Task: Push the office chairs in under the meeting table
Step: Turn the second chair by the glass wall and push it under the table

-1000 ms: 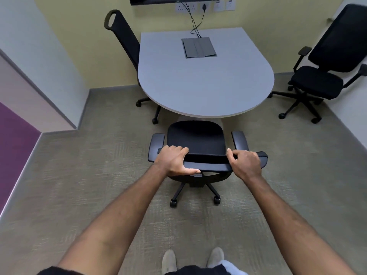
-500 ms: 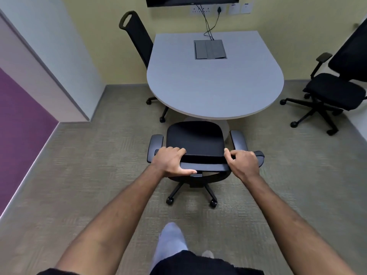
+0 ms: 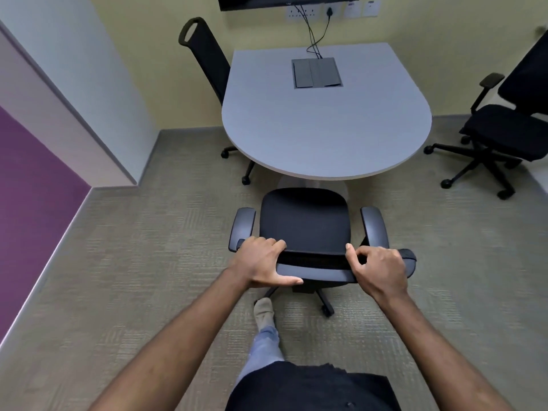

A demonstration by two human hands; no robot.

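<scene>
The carpet (image 3: 148,277) carries 3 chairs, near (image 3: 305,221), left (image 3: 207,57) and right (image 3: 504,129), plus the table (image 3: 320,134), whose top holds only a cable box (image 3: 317,73).

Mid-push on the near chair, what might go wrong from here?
1. The armrests sit wide and high; they may strike the meeting table edge rather than slide under.
2. The foot is stepping close to the chair base's casters and could catch one.
3. The right hand pinches loosely, so the chair might swivel off-line.

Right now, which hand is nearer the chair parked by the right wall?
Right. The right hand grips the near chair's backrest on the side toward that chair; the left hand grips the opposite end.
</scene>
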